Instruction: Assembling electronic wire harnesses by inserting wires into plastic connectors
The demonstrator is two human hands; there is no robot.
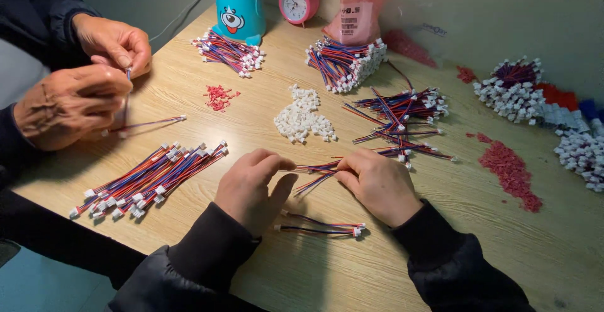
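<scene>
My left hand (251,186) and my right hand (377,183) rest on the wooden table (314,268), pinching between them a short bundle of red, blue and purple wires (316,170). My left fingertips hold one end, my right fingers grip the other. A finished wire piece with white plugs (321,227) lies just below my hands. A pile of loose white plastic connectors (302,120) sits beyond them. Loose wire pieces (402,120) lie scattered to the upper right.
Another person's two hands (88,79) work on a wire at the left. A stack of finished wires (148,180) lies beside them. Wire bundles (229,52), red bits (509,170), a blue toy (239,6), a pink clock (299,0) and a bag (358,10) stand farther back.
</scene>
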